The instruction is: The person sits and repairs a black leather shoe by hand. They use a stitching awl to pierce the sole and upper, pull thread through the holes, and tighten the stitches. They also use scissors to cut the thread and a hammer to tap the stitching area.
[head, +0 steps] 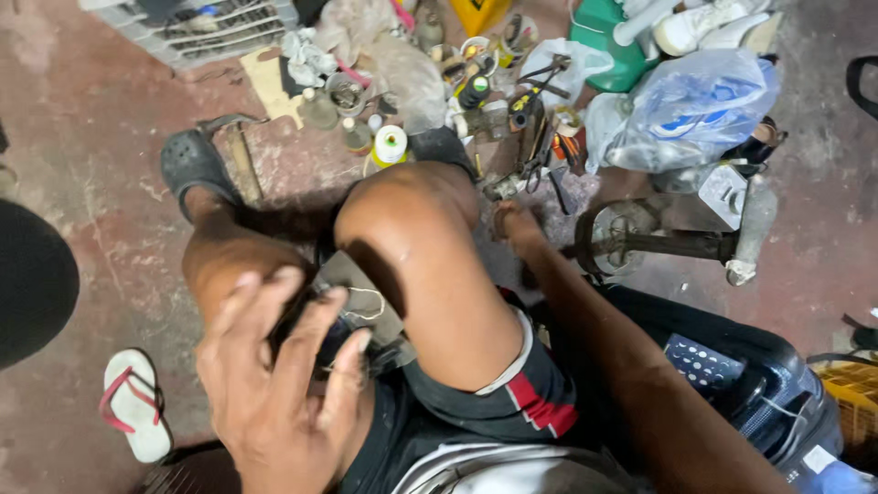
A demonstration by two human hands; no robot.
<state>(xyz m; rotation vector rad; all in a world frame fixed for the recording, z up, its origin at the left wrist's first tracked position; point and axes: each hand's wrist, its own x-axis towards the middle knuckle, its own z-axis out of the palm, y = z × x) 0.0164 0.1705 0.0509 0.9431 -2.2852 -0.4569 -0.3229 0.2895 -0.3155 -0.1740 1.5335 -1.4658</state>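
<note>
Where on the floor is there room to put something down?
Bare red floor lies at the left, between the grey clog, the white flip-flop and the dark round thing. Another bare patch lies right of the metal stand. The top middle, around the thread spool and pliers, is crowded.

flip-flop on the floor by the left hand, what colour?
White flip-flop with pink-red straps, lying on the reddish floor left of the left hand. Head view shows it.
</note>
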